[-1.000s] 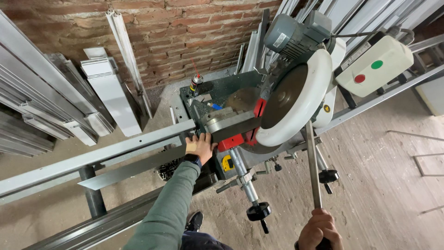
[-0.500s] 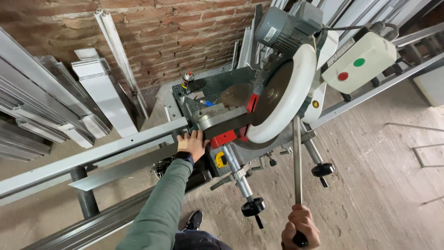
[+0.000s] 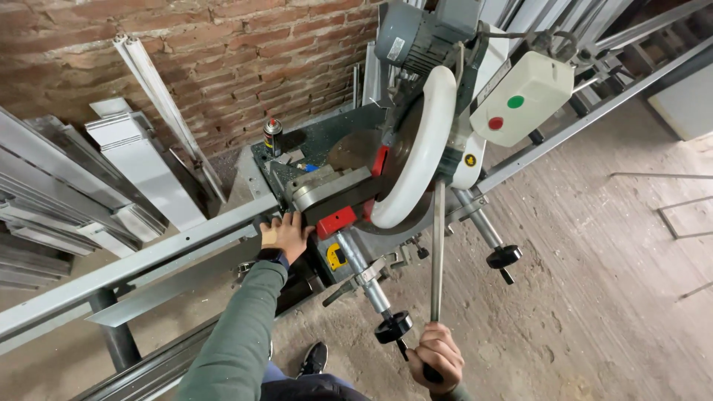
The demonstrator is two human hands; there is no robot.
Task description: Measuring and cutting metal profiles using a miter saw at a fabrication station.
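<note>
Left arm: green sleeve, extended from bottom centre toward frame centre-left; left hand (image 3: pixel 284 235) flat, palm down, fingers spread. Right hand (image 3: pixel 438 357): bottom centre-right, fist closed, knuckles up, wrist cut off by the frame edge.

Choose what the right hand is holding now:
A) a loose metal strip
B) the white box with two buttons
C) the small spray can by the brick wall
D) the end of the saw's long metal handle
D: the right hand is closed around the bottom end of the long metal handle that leads up to the saw.
</note>
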